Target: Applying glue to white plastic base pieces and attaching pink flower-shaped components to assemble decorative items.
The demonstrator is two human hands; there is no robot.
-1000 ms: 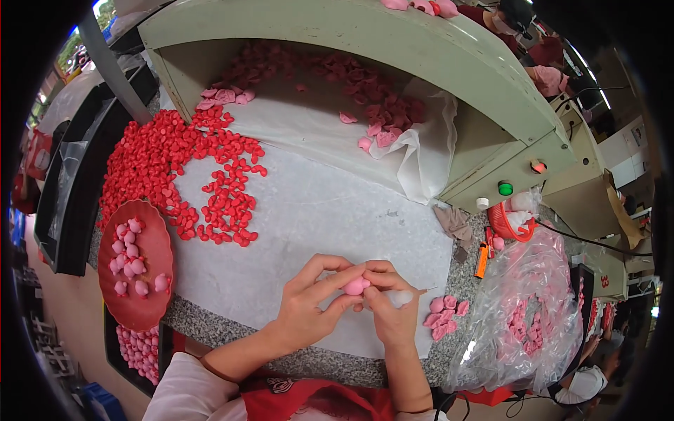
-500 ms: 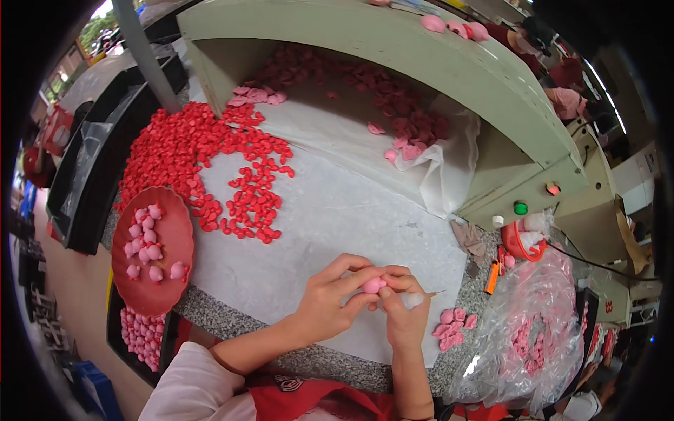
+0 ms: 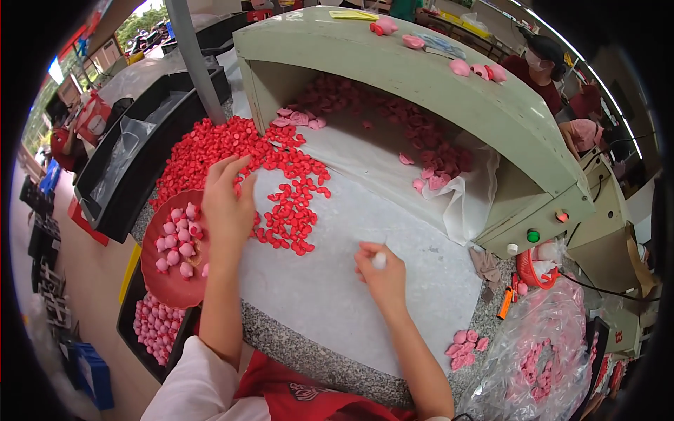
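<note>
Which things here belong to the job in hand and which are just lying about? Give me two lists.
In use, apparently:
- small white object, held in the right hand
- red pieces, near the open left hand
- red plate with pink-and-red pieces
- loose pink pieces

Probably just lying about:
- orange item
- crumpled cloth
- yellow sheet

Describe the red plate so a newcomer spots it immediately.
Find the speckled table by the big pale-green box. At its left end, just below the red heap in the picture, sits the plate. Unlike the rectangular black trays nearby, it is red and rounded.
</note>
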